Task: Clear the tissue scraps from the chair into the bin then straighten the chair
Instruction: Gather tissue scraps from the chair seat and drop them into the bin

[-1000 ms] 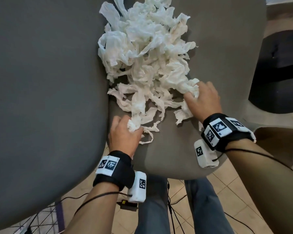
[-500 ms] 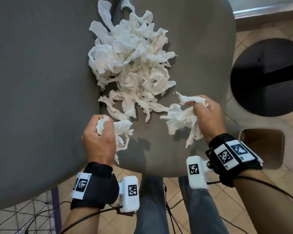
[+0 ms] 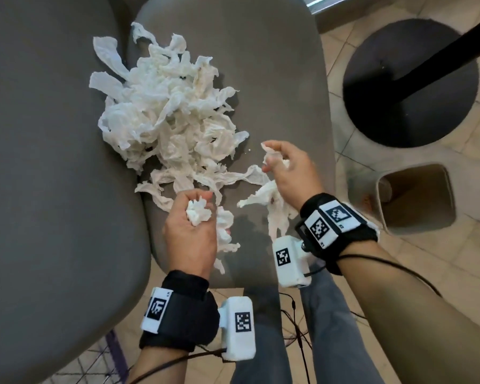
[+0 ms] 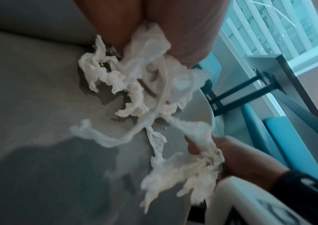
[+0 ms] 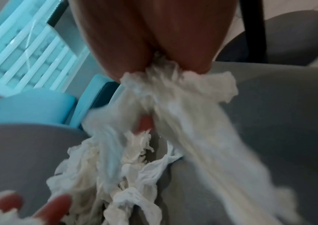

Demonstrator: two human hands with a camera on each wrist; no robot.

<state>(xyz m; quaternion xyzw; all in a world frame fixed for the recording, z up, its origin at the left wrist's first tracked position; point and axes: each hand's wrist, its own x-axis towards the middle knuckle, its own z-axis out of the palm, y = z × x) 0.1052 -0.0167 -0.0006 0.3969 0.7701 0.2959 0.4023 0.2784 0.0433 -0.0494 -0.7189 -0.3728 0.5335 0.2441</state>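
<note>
A big heap of white tissue scraps (image 3: 169, 117) lies on the grey chair seat (image 3: 275, 87), against the chair back (image 3: 47, 162) at the left. My left hand (image 3: 194, 214) grips a crumpled wad of tissue (image 3: 198, 212) above the seat's front, with strips (image 4: 150, 85) trailing from the fist. My right hand (image 3: 286, 167) grips another bunch (image 3: 272, 200), whose long strips (image 5: 202, 144) hang down over the seat. The beige bin (image 3: 416, 199) stands on the floor to the right of the chair, its mouth open.
A black round table base (image 3: 408, 81) with a slanting pole sits on the tiled floor beyond the bin. My legs in grey trousers (image 3: 338, 333) and thin cables are below the seat's front edge. Blue chairs (image 4: 281, 137) show in the wrist views.
Both hands have closed on handfuls of tissue at the heap's front edge and lifted them off the seat. The bin has come further into view.
</note>
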